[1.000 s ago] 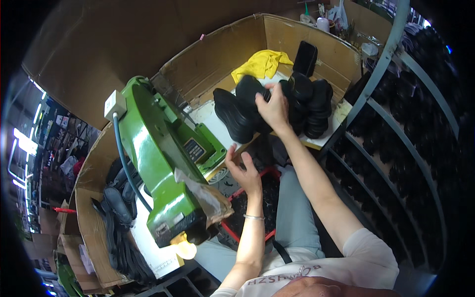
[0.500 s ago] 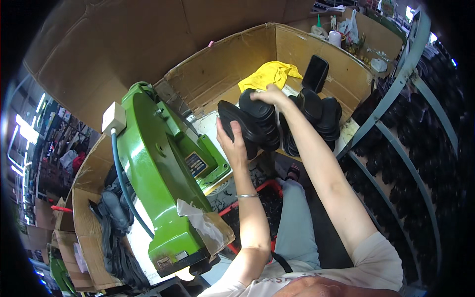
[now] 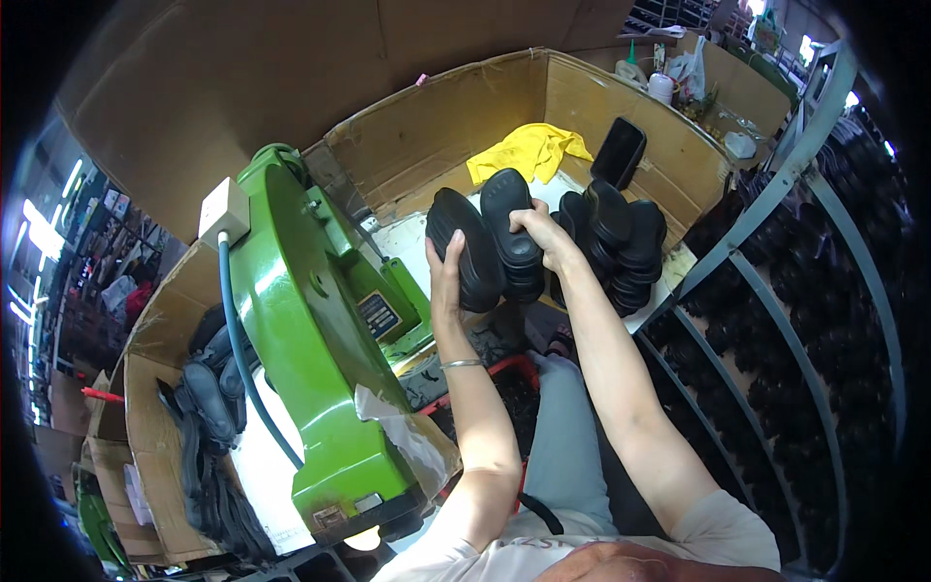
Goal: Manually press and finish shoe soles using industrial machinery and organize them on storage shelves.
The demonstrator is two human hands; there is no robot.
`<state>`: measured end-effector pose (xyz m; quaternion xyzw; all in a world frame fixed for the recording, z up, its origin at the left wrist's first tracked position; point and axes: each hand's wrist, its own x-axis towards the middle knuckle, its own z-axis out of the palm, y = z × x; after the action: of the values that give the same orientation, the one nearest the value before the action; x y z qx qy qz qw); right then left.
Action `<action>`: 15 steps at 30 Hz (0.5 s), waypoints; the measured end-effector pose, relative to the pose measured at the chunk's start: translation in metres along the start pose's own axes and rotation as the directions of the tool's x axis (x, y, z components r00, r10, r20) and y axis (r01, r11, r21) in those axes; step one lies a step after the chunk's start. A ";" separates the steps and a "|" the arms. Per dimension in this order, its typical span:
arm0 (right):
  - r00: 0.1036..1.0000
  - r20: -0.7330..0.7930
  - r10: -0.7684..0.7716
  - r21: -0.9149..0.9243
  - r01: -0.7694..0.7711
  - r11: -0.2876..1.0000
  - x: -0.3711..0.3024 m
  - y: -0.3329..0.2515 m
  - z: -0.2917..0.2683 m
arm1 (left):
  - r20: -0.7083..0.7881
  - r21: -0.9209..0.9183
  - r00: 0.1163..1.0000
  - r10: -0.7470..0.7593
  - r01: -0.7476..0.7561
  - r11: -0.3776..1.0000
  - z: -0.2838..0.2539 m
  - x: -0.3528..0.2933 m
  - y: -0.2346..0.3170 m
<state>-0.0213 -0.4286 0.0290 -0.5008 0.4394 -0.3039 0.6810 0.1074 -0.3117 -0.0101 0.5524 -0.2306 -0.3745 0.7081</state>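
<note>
Black shoe soles stand in stacks on the white tabletop. My left hand [image 3: 445, 279] is closed around the near left side of the leftmost stack of soles [image 3: 471, 247], its thumb against them. My right hand [image 3: 545, 239] pinches the right edge of a black shoe sole [image 3: 505, 200] on the neighbouring stack; its fingertips are partly hidden. Further right, beside my right wrist, are more stacked soles [image 3: 609, 215] and another stack [image 3: 645, 238], touched by neither hand.
A big green machine [image 3: 310, 320] stands at left with a blue cable [image 3: 239, 344]. Cardboard walls [image 3: 436, 126] surround the table. A yellow cloth [image 3: 529, 150] and a dark phone-like slab [image 3: 619, 152] are at the back. Dark soles [image 3: 213, 398] lie far left; a grey metal rack [image 3: 747, 218] is at right.
My right hand has come back toward me from the far end of the middle stack and now grips a sole's edge. The leftmost soles have turned more upright beside it in my left hand.
</note>
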 end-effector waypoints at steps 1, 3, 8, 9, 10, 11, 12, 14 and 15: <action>1.000 -0.002 -0.001 -0.002 0.001 1.000 -0.005 -0.002 0.001 | 0.001 -0.002 1.000 0.000 0.000 1.000 -0.001 0.000 0.000; 0.999 -0.051 -0.009 -0.055 0.006 0.998 -0.015 -0.006 0.006 | -0.005 -0.046 0.999 -0.053 0.053 0.998 -0.003 -0.002 -0.001; 0.999 0.027 0.041 -0.090 -0.038 0.995 -0.030 0.008 0.009 | -0.041 -0.084 0.998 -0.040 0.036 0.996 -0.019 -0.014 -0.017; 0.998 0.030 0.059 -0.104 -0.056 0.993 -0.038 0.015 0.009 | -0.038 -0.079 0.999 -0.037 0.034 0.996 -0.025 -0.016 -0.021; 0.999 -0.018 0.037 -0.123 -0.039 0.992 -0.042 0.023 0.010 | -0.022 -0.115 0.999 -0.048 0.045 0.992 -0.029 -0.023 -0.023; 0.998 -0.066 0.014 -0.141 -0.023 0.990 -0.044 0.029 0.011 | -0.005 -0.150 0.998 -0.059 0.058 0.987 -0.032 -0.026 -0.025; 0.997 -0.073 0.018 -0.131 -0.027 0.991 -0.044 0.031 0.009 | 0.012 -0.180 0.999 -0.053 0.054 0.982 -0.034 -0.023 -0.023; 0.972 0.197 0.129 0.081 -0.147 0.986 -0.050 0.028 0.009 | 0.022 -0.152 0.998 -0.054 0.057 0.987 -0.046 -0.014 -0.016; 0.972 0.201 0.120 0.096 -0.142 0.985 -0.052 0.027 0.013 | 0.034 -0.135 0.998 -0.053 0.057 0.989 -0.051 -0.007 -0.011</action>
<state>-0.0326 -0.3703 0.0200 -0.4598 0.3856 -0.2315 0.7657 0.1379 -0.2760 -0.0343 0.5033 -0.2000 -0.4172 0.7298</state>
